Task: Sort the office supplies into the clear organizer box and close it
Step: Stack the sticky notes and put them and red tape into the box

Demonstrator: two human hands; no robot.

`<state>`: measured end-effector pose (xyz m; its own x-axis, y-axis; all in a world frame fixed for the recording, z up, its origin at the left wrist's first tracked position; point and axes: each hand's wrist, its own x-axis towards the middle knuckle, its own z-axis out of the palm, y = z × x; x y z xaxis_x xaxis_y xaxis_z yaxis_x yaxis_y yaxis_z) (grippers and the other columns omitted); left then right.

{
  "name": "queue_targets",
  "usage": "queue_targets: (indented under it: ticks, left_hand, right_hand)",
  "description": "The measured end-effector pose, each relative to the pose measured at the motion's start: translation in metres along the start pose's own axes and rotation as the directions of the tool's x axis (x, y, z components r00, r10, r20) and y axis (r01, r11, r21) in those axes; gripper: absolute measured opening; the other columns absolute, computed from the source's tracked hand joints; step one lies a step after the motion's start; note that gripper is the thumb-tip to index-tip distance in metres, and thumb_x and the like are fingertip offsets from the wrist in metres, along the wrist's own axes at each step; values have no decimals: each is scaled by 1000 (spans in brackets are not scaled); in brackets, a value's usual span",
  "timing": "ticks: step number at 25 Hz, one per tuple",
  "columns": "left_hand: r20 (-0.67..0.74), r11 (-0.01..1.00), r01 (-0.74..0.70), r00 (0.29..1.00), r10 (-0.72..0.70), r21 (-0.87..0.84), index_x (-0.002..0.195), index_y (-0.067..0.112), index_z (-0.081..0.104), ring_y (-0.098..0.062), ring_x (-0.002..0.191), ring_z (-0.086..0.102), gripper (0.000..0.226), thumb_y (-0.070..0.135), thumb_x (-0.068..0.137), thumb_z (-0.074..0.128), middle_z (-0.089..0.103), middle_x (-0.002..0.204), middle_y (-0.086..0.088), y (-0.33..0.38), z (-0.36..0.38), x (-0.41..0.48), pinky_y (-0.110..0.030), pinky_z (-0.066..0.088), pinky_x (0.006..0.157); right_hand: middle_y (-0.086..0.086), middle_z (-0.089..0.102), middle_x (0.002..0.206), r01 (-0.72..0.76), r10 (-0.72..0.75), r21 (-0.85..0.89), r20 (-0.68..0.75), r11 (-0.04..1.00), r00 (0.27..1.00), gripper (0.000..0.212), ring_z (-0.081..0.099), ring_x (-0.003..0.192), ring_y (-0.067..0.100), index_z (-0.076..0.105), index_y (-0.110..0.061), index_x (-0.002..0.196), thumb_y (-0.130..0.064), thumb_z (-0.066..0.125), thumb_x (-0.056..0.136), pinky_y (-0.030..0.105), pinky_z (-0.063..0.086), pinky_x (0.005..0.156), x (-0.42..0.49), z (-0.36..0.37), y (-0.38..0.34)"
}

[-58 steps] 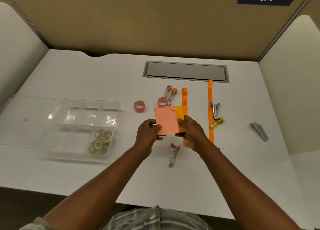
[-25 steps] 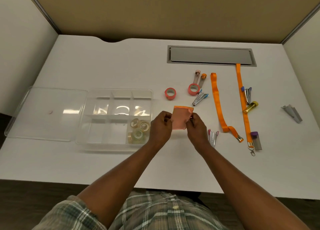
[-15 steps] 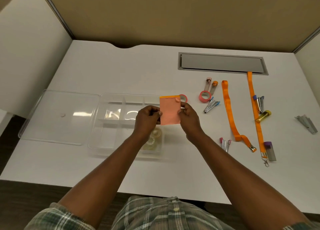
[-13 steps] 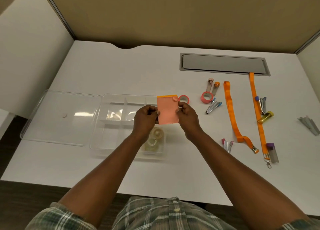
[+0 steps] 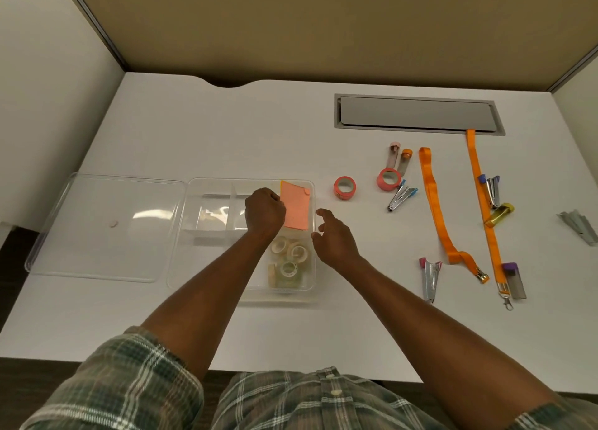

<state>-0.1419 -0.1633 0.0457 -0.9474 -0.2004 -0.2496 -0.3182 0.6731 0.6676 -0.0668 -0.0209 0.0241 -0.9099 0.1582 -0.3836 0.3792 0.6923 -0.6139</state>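
Left hand (image 5: 264,214) holds unmarked sticky notes (image 5: 295,207) over organizer box (image 5: 181,235).

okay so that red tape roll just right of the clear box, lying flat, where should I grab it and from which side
Come from above. The red tape roll lies flat with its open core facing up and bare table around it, so pinch across the outer rim, or put one finger in the core and the thumb outside. The right hand is open and nearest; the left hand is at the notes.
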Motion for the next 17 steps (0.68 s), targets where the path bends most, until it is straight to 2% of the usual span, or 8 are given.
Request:
queue_targets:
  ticks: [4, 6, 8, 9, 12, 13, 15, 17]
  left_hand:
    - [-2, 1000, 13, 1000, -13, 18, 88, 3, 70, -24, 90, 66, 15, 3, 84, 55, 72, 95, -10, 3, 8, 0, -25, 42, 70]
    - [-26, 1000, -4, 1000, 5, 12, 85, 5, 67, -22, 82, 63, 13, 2, 83, 54, 70, 88, -8, 6, 5, -3, -25, 39, 65]
    - [-58, 997, -71, 996, 70, -12, 84, 7, 64, -21, 76, 63, 10, 5, 82, 55, 67, 81, -5, 10, 0, -8, -25, 38, 58]
    - [-73, 993, -116, 991, 114, -24, 85, 8, 64, -20, 74, 62, 8, 8, 83, 56, 66, 80, -4, 13, -2, -13, -26, 39, 57]
    - [-114, 968, -249, 963, 243, -36, 90, 12, 65, -16, 72, 58, 11, 20, 86, 59, 63, 82, -1, 22, -5, -28, -29, 43, 61]
    - [-109, 956, -293, 951, 288, -31, 92, 13, 66, -16, 73, 58, 13, 23, 87, 60, 64, 83, -1, 23, -4, -31, -30, 45, 62]
    - [-71, 925, -376, 925, 372, -51, 96, 12, 68, -19, 78, 62, 15, 23, 90, 60, 67, 88, -4, 21, -2, -33, -33, 51, 67]
    - [-72, 917, -382, 924, 376, -110, 103, 10, 69, -19, 85, 65, 17, 19, 91, 61, 69, 96, -6, 15, -3, -28, -34, 54, 75]
  right_hand:
    - [12, 63, 124, -9, 9, -2, -16, 1000, 1000, 57, 61, 114, 30, 38, -19, 146, -20, 58, 92, 43, 51, 95, 1, 1, -6]
    - [9, 60, 125, 51, -54, -35, -108, 998, 993, 52, 61, 113, 27, 44, -20, 141, -26, 60, 92, 44, 51, 94, 0, -1, -11]
    - [5, 63, 123, 160, -149, 43, -189, 986, 971, 41, 65, 105, 22, 53, -19, 134, -30, 58, 95, 41, 53, 91, 2, -5, -21]
    - [3, 66, 120, 174, -146, 145, -182, 974, 972, 37, 67, 101, 20, 57, -18, 130, -32, 55, 96, 40, 54, 91, 6, -7, -30]
    - [-2, 73, 102, -28, 52, 557, -27, 830, 998, 38, 71, 93, 18, 67, -22, 111, -50, 50, 91, 44, 59, 86, 22, -16, -58]
    - [-2, 73, 96, -85, 102, 619, 8, 781, 995, 39, 71, 90, 19, 68, -22, 104, -54, 51, 88, 46, 60, 84, 28, -19, -64]
    - [1, 73, 92, -107, 138, 606, -5, 788, 990, 30, 71, 87, 22, 67, -21, 98, -46, 54, 89, 48, 60, 81, 39, -22, -66]
    - [8, 71, 93, -102, 144, 561, -31, 822, 989, 20, 71, 87, 29, 65, -17, 94, -32, 53, 90, 52, 61, 76, 47, -25, -62]
